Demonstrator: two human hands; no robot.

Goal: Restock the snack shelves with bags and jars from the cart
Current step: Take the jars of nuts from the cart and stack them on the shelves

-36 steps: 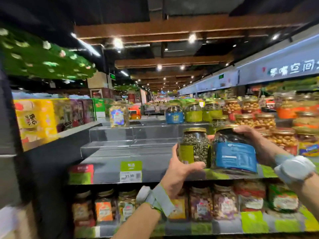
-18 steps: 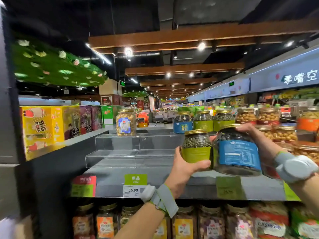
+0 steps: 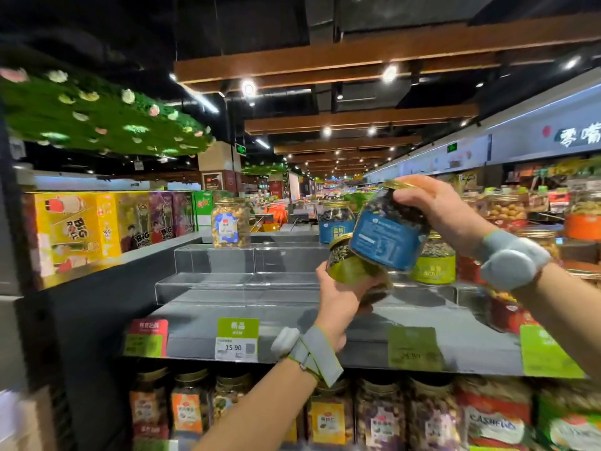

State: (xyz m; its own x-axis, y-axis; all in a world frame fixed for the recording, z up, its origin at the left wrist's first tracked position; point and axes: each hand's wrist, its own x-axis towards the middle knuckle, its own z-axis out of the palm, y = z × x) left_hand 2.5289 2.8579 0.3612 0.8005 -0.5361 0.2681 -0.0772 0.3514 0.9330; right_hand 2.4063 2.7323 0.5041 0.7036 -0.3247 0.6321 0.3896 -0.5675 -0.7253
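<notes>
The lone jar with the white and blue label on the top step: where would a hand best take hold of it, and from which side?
Probably around the body of the lone jar, just under the gold lid, coming from the front. It stands upright at the step's front edge with clear space on both sides, so fingers can wrap it.

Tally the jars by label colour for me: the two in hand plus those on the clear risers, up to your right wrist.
Blue label: 2, the held blue jar in the right hand and the shelved blue jar.
Green label: 2, the held green jar in the left hand and the shelved green jar.
White label: 1, the white-label nut jar.
Total: 5.
</notes>
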